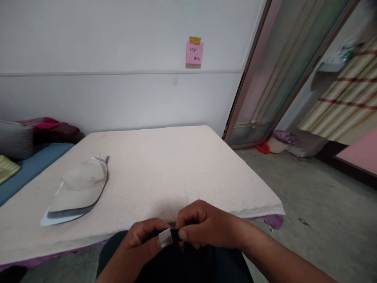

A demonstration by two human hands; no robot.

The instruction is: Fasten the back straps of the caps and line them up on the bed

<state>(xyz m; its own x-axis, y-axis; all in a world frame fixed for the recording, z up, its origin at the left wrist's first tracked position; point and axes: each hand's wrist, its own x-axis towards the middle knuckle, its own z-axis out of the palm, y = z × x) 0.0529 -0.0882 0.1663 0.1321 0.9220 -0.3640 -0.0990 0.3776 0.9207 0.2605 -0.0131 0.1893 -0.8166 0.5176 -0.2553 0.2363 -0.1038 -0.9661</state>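
My left hand (143, 241) is at the bottom centre, its fingers closed in a pinch, with a small whitish piece (165, 237) at the thumb tip. Just right of it, my right hand (203, 226) pinches a small dark item (175, 235) between thumb and curled fingers. The two hands nearly meet over dark clothing, at the near edge of the bed-like surface (165, 165). What exactly the dark item is cannot be made out. To the left, a stack of caps (84, 181) lies on the cover, a pale one on top and darker and white brims below.
Behind the surface stands a white wall (118, 98) with a pink note (194, 53) taped on. Grey and red cushions lie far left. A glass sliding door (265, 67), a lined bin (281, 140) and a striped curtain (344, 94) are on the right, above grey floor.
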